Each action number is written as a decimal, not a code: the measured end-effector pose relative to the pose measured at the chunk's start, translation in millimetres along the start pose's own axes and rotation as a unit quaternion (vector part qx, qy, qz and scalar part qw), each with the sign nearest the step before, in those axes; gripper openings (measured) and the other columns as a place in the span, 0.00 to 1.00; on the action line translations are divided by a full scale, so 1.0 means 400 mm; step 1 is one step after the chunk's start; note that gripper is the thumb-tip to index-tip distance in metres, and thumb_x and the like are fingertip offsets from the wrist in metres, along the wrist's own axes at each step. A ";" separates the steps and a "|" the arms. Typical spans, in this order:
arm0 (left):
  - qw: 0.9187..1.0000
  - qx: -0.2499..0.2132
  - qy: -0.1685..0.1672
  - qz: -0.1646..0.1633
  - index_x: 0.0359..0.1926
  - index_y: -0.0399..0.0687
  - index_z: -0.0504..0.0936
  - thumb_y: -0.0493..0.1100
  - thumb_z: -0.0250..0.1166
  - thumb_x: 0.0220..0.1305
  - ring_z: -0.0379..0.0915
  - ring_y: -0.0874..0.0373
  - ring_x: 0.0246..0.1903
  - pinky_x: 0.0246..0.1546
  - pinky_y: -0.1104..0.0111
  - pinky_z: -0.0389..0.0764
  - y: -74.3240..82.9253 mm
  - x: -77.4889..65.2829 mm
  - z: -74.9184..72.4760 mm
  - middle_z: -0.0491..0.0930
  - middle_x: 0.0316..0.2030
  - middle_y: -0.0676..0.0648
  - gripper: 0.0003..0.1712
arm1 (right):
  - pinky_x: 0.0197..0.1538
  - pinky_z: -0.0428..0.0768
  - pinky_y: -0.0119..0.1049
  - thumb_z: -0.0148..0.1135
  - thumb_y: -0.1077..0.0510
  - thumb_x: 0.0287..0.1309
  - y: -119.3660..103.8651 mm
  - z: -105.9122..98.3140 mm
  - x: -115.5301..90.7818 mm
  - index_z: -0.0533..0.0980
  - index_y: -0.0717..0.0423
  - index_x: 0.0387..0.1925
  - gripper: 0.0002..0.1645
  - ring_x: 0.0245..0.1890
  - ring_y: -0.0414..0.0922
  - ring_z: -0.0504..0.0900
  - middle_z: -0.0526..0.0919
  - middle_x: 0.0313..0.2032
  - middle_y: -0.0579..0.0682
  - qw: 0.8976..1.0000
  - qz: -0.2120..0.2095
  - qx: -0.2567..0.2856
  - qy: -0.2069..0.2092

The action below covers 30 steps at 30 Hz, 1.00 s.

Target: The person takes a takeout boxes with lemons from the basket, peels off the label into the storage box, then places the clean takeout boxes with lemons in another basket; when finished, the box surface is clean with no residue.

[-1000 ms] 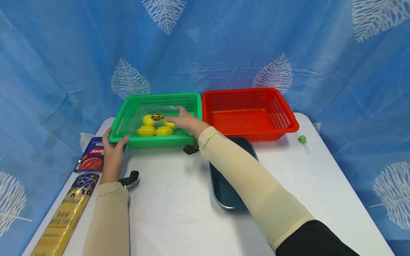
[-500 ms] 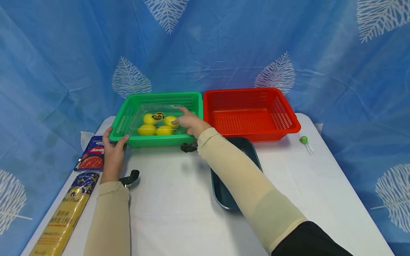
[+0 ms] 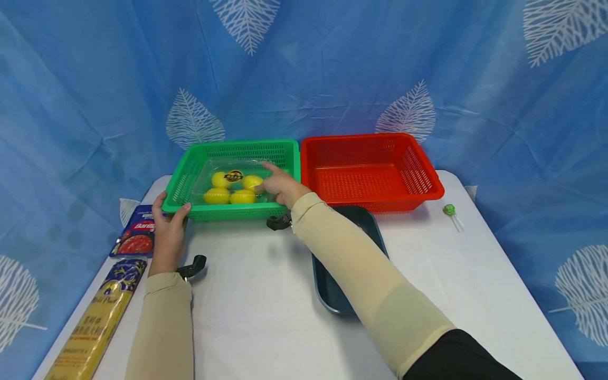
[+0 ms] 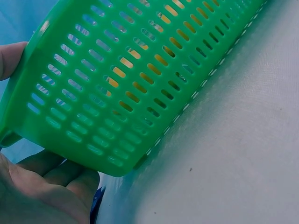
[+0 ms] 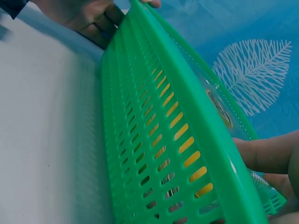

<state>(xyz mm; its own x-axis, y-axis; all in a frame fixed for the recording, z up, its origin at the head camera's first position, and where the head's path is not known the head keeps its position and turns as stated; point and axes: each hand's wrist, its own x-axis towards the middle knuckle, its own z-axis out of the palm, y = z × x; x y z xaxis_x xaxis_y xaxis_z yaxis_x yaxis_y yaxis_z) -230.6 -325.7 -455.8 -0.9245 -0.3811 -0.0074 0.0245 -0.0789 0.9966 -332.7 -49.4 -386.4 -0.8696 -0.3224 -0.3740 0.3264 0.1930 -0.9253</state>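
A clear plastic pack of lemons [image 3: 230,182] with a dark round label lies inside the green basket [image 3: 233,214]. My left hand [image 3: 167,227] grips the basket's front left corner, thumb on the rim and fingers round the outer side; in the left wrist view those fingers [image 4: 70,179] sit under the corner. My right hand [image 3: 282,184] reaches over the front right of the basket, thumb and index finger stretched apart at the pack's right end. In the right wrist view a straight finger [image 5: 271,154] lies past the rim beside the clear plastic.
A red basket [image 3: 366,203] stands right of the green one. A dark tray [image 3: 332,287] lies partly under my right forearm. At left are a blue Barilla pouch [image 3: 138,235] and a yellow spaghetti pack [image 3: 92,327]. A green lollipop [image 3: 449,209] lies at right.
My right hand has drawn back slightly right, its thumb uncovering more of the right lemon. The pack has stayed where it was, and my left hand has kept its grip.
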 end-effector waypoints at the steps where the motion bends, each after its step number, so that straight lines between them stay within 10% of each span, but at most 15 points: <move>1: 1.000 0.003 -0.001 -0.001 0.84 0.64 0.43 0.44 0.60 0.80 0.48 0.54 0.78 0.74 0.67 0.55 0.000 -0.001 0.000 0.47 0.82 0.44 0.45 | 0.37 0.71 0.43 0.67 0.66 0.70 0.000 -0.001 -0.002 0.55 0.31 0.84 0.52 0.39 0.49 0.71 0.51 0.82 0.51 1.000 0.002 0.004 -0.001; 13: 1.000 0.005 -0.005 -0.011 0.83 0.67 0.43 0.46 0.62 0.80 0.48 0.54 0.78 0.74 0.67 0.55 0.000 -0.002 -0.006 0.46 0.82 0.46 0.45 | 0.41 0.87 0.50 0.62 0.70 0.71 -0.003 0.008 -0.004 0.63 0.32 0.81 0.47 0.12 0.40 0.57 0.61 0.77 0.59 0.996 -0.026 0.077 0.045; 30: 1.000 -0.005 -0.029 -0.004 0.83 0.64 0.41 0.46 0.62 0.80 0.46 0.51 0.79 0.74 0.64 0.55 0.015 -0.010 -0.008 0.43 0.82 0.44 0.46 | 0.41 0.89 0.51 0.61 0.69 0.73 -0.069 -0.022 -0.100 0.59 0.32 0.82 0.47 0.10 0.42 0.58 0.62 0.76 0.61 0.988 -0.067 0.141 0.008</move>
<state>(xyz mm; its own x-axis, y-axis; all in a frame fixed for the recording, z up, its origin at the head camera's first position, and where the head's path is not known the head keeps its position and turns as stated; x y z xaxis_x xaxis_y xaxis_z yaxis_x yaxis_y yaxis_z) -225.6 -327.8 -450.2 -0.9449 -0.3271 -0.0108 0.0202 -0.0913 0.9956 -310.2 -33.6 -345.4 -0.9174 -0.3117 -0.2473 0.2953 -0.1166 -0.9483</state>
